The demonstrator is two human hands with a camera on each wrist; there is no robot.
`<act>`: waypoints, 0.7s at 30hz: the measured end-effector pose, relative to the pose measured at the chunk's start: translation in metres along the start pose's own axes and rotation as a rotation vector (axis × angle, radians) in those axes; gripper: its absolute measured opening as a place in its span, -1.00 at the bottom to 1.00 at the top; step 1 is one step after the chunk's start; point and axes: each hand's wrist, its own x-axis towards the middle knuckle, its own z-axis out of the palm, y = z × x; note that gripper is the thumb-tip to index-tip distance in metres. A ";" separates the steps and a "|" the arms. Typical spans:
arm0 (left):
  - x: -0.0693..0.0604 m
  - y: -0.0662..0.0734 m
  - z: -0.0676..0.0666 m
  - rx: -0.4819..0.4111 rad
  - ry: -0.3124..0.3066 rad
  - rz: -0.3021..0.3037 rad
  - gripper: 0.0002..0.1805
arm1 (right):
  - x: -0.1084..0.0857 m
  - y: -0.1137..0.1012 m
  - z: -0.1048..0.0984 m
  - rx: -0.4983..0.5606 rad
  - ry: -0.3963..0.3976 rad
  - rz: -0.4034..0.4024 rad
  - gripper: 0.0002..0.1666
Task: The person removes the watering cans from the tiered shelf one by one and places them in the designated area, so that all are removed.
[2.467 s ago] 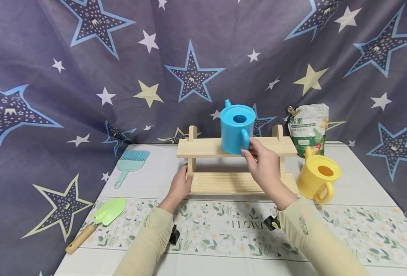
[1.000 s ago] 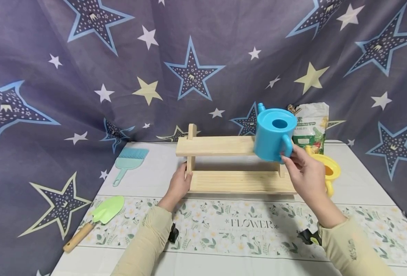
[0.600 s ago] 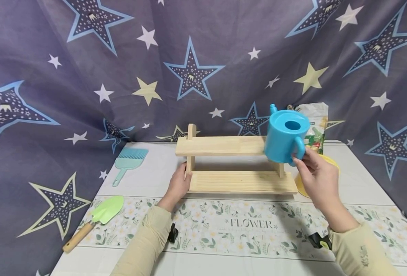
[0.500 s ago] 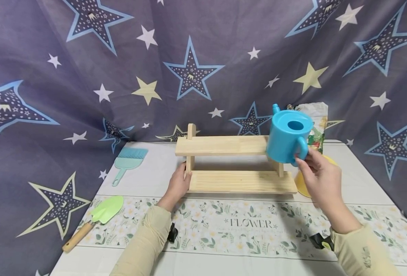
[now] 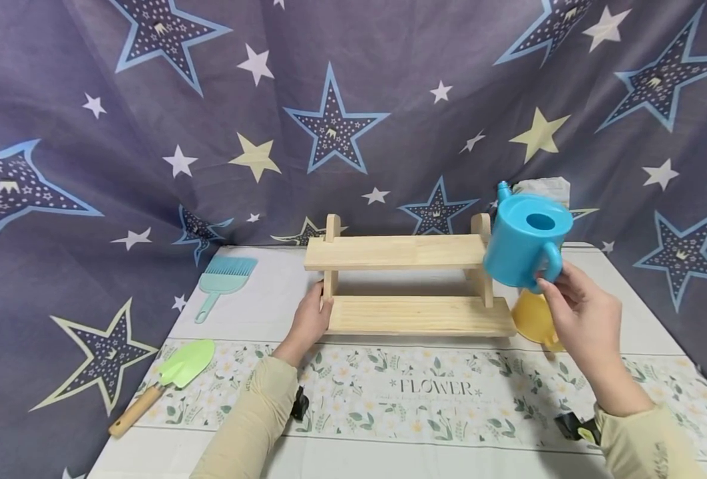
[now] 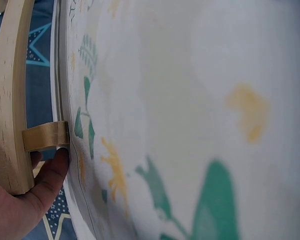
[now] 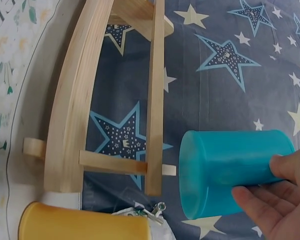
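Observation:
A blue watering can (image 5: 521,249) is held up off the table, beyond the right end of a two-tier wooden shelf (image 5: 419,316). Its handle is gripped by my right hand (image 5: 590,319); in the right wrist view that hand (image 7: 282,200) has thumb and fingers at the rear of the blue can (image 7: 235,165). My left hand (image 5: 311,322) grips the lower left end of the shelf, and the left wrist view has its fingers around the board end (image 6: 10,110). Below the blue can stands a yellow watering can (image 5: 533,319), partly hidden by it and my right hand.
On the left lie a teal brush (image 5: 222,285) and a green trowel (image 5: 186,364) with a wooden handle. A white bag (image 5: 551,189) stands at the back right, mostly covered by the blue can. A starry curtain (image 5: 389,166) hangs behind the white, flower-printed tablecloth (image 5: 389,412).
My right hand has carried the blue watering can from above the shelf's upper board rightward, past its right end, in front of the bag. The left hand stays at the shelf's left end.

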 end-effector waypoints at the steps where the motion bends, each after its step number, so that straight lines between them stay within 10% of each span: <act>1: 0.000 0.000 0.000 -0.001 0.001 0.001 -0.47 | -0.001 0.001 -0.001 -0.006 0.000 0.007 -0.55; 21: 0.002 -0.002 0.002 0.011 0.000 0.006 -0.46 | -0.007 0.028 -0.030 -0.131 0.072 0.114 -0.56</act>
